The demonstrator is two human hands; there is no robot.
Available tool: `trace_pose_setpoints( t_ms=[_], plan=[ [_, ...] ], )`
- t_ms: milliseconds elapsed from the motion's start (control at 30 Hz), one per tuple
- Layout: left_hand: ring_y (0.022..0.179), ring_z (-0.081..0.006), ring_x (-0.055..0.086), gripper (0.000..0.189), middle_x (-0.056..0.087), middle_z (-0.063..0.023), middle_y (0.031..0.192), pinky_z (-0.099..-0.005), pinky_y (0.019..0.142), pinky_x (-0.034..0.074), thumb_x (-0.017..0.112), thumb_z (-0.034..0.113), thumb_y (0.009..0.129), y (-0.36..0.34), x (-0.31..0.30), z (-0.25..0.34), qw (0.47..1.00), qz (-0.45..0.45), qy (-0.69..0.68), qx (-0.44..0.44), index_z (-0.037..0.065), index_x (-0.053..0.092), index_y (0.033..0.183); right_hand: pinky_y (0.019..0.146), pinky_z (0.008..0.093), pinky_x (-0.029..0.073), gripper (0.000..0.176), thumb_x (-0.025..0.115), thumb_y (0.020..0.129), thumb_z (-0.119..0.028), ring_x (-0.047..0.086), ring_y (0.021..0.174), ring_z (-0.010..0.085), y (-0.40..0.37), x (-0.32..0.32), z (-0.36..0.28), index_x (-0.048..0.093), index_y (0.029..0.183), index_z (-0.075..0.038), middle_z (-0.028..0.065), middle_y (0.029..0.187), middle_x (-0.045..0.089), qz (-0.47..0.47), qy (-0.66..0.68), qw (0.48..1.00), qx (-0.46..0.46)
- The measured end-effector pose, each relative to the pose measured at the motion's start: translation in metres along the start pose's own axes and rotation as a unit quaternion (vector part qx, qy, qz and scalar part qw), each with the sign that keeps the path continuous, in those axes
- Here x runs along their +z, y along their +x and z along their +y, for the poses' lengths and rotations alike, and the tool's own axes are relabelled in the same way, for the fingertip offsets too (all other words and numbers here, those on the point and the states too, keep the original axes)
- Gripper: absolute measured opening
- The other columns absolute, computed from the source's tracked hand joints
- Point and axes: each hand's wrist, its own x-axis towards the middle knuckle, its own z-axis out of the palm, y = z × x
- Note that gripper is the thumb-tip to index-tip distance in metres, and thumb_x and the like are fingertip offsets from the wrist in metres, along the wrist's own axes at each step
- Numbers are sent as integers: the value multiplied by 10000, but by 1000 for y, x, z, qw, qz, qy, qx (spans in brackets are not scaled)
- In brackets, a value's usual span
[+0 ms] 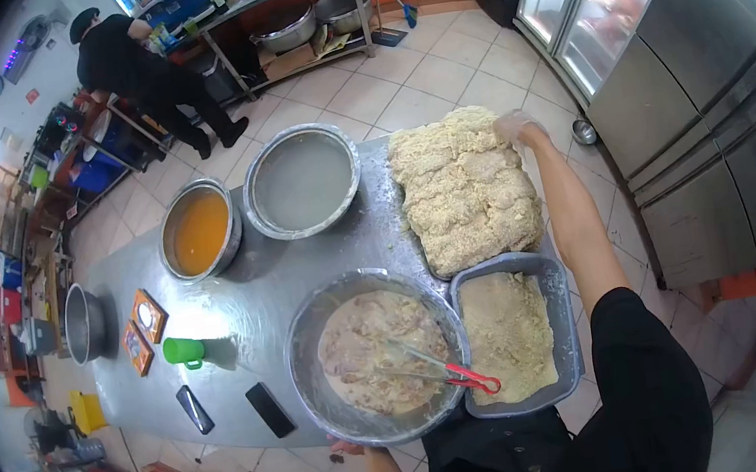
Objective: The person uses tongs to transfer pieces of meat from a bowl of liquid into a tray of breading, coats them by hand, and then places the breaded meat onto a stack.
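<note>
Fingers' spread unclear, right hand (518,127) on breaded pile (463,190), left hand (354,449) at bowl (301,345) rim

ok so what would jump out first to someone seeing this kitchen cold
The big pile of breaded pieces heaped on the steel table, right of centre, grabs the eye, the gloved right hand resting on its far corner. Nearer the person, a metal bowl of pale battered pieces with red-handled tongs in it sits beside a grey tray of crumbs. Farther left, a bowl of orange liquid stands out.
</note>
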Motion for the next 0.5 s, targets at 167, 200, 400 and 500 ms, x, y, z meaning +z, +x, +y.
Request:
trace_pose_setpoints(
  t_ms=[167,200,400,500],
  plan=[
    [901,-478,711,548,713,-292,951,-579,762,572,405,532,1044,3,1,-1,1000,2,0,7,17,498,1207,1160,424,378,503,424,1005,-332,475,1393,315,-38,11,-48,575,1419,-91,175,1505,494,239,97,961,-99],
    [901,-478,712,548,713,-292,951,-579,762,572,405,532,1043,2,1,-3,1000,3,-3,9,17,498,1207,1257,410,264,548,321,1067,-393,341,1516,294,-48,8,-60,488,1523,-138,139,1652,353,132,37,982,-133],
    [900,-479,712,549,713,-293,951,-579,762,572,406,531,1043,2,5,-1,1000,1,-5,12,16,498,1211,1288,439,177,599,222,1104,-466,279,1548,287,-62,20,-63,328,1618,-178,86,1696,271,195,-52,963,-177],
    [900,-479,712,550,713,-294,951,-579,762,572,406,531,1043,-2,1,-4,1000,-3,-9,12,16,498,1212,1295,490,132,590,193,1108,-441,258,1558,277,-78,30,-72,252,1644,-201,83,1698,266,149,-73,978,-125]
  ],
)
